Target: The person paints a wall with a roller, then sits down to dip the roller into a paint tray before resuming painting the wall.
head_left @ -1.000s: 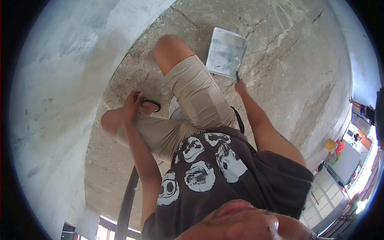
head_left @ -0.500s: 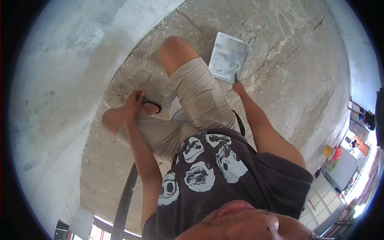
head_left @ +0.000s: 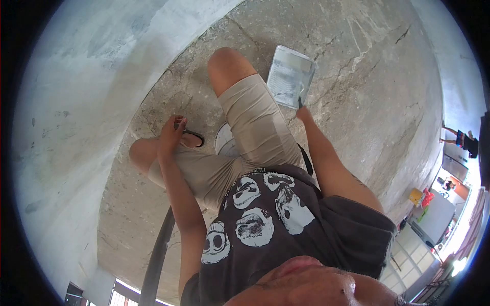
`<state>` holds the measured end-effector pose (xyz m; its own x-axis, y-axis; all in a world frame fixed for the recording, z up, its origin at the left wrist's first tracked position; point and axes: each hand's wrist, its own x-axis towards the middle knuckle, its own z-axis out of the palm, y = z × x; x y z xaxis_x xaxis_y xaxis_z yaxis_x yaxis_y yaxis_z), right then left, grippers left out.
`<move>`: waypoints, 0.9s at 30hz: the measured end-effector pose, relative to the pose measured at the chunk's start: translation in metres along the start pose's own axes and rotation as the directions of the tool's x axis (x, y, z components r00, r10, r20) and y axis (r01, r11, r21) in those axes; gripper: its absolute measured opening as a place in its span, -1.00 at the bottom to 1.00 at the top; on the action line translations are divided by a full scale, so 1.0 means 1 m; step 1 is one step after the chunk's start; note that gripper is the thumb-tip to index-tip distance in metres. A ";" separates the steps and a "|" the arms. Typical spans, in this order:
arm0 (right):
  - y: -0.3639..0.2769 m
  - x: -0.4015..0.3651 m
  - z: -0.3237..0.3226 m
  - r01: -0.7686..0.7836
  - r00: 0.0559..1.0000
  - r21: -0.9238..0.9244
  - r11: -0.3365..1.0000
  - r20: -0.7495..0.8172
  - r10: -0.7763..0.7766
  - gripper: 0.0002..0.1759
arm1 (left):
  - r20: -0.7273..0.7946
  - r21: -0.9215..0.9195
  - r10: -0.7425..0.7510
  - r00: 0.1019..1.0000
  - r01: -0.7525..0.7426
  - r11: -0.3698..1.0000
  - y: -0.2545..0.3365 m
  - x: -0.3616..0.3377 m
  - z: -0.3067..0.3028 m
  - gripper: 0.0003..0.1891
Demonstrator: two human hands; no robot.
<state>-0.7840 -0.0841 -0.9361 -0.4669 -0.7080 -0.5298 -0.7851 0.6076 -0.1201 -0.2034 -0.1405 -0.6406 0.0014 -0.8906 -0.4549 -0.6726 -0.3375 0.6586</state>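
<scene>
My right hand (head_left: 303, 113) is closed around the dark handle of a paint roller (head_left: 300, 102). The roller's thin pale stem reaches into a paint tray (head_left: 276, 57) on the floor, and its head is hard to make out against the wet grey-white paint. My left hand (head_left: 171, 133) hangs loosely over my left knee, above a foot in a black sandal (head_left: 196, 136). Its fingers are bent but apart, with nothing plainly held. Between my legs a round white lid or bucket (head_left: 224, 140) is partly hidden by my shorts.
A pale, patchy wall (head_left: 92, 97) curves along the left. Cracked concrete floor (head_left: 367, 102) spreads around me. A dark pole (head_left: 159, 255) stands behind my left arm. At the far right are another person (head_left: 465, 143), a yellow container (head_left: 416, 196) and a grey cabinet (head_left: 438, 217).
My right hand and the roller handle have shifted slightly down and left in view. The tray also appears a little lower. My left hand has hardly moved.
</scene>
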 end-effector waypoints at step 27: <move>-0.275 -0.076 -0.303 0.709 0.683 0.507 0.490 -0.668 -0.296 -0.61 | -0.058 0.001 0.061 0.996 -0.061 0.998 -0.019 -0.004 0.004 -0.53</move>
<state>-0.6559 -0.3057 -0.6086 -0.3583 -0.9037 0.2343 -0.5094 -0.0211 -0.8603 -0.1936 -0.1294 -0.6535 0.0028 -0.9256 -0.3784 -0.6720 -0.2820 0.6847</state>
